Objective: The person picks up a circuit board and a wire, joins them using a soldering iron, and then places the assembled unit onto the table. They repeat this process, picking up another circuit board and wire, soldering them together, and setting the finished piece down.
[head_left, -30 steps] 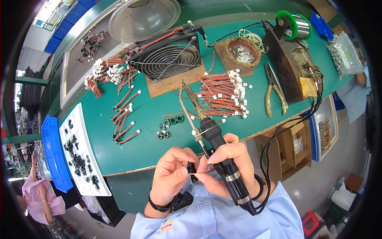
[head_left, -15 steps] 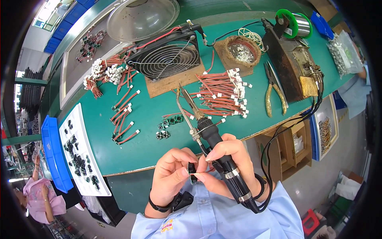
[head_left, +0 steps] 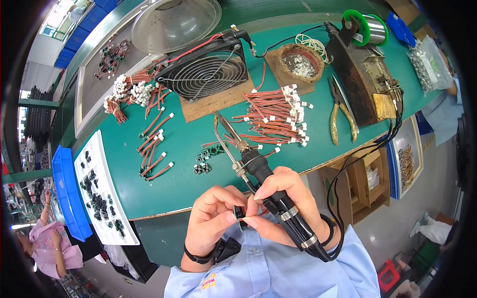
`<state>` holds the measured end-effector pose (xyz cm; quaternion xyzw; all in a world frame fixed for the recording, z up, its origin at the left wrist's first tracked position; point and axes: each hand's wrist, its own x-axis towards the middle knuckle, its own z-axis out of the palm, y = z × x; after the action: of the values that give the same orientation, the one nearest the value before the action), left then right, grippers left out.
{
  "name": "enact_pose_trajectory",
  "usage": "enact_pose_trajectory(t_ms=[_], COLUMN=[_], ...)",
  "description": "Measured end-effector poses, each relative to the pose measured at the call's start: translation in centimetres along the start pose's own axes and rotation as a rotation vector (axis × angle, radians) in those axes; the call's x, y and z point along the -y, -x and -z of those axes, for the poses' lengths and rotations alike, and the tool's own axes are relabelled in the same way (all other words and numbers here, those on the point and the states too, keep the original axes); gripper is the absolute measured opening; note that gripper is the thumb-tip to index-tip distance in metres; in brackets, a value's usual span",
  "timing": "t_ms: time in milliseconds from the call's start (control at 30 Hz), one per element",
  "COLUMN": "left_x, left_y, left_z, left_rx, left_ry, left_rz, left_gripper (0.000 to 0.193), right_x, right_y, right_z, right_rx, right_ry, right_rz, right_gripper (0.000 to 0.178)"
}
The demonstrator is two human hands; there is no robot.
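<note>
My left hand (head_left: 211,218) is closed, pinching a small black component with a green circuit board (head_left: 238,212) between thumb and fingers. In my right hand (head_left: 294,196) lies a black soldering iron (head_left: 258,167), its tip pointing up and left over the green bench. A thin metal tube (head_left: 223,141) runs along the iron, clamped to it. The thumb and a finger of that same hand also pinch a red wire (head_left: 262,213) against the component. Just beyond my hands sits a cluster of small black components (head_left: 203,164).
Red wire leads with white connectors (head_left: 278,116) lie in a pile mid-bench. Around them stand a fan (head_left: 206,74), a solder dross bowl (head_left: 300,63), pliers (head_left: 338,111) and a solder spool (head_left: 370,30). A white tray (head_left: 117,218) of parts is at left; black cables hang at right.
The soldering iron's tip has swung slightly left and down. Both hands stay together, still holding the component and the red wire.
</note>
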<state>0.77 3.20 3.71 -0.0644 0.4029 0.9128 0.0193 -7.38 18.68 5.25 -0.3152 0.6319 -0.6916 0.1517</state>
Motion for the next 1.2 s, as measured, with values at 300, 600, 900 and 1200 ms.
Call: enact_pose_trajectory(t_ms=[300, 600, 900, 1200], left_x=[-0.3, -0.6, -1.5, -1.2], left_y=[0.0, 0.0, 0.2, -0.3], left_z=[-0.2, -0.1, -0.4, -0.6], left_rx=[0.032, 0.044, 0.035, 0.063], left_ry=[0.018, -0.011, -0.073, -0.162], left_rz=[0.012, 0.018, 0.0, -0.061], left_gripper=[0.016, 0.016, 0.016, 0.013], right_x=[0.2, 0.4, 0.7, 0.3], right_y=[-0.1, -0.4, -0.4, 0.5], right_z=[0.4, 0.7, 0.8, 0.4], right_rx=[0.029, 0.072, 0.086, -0.12], right_ry=[0.004, 0.05, 0.046, 0.082], right_rz=[0.017, 0.047, 0.006, -0.089], right_gripper=[0.045, 0.044, 0.045, 0.048])
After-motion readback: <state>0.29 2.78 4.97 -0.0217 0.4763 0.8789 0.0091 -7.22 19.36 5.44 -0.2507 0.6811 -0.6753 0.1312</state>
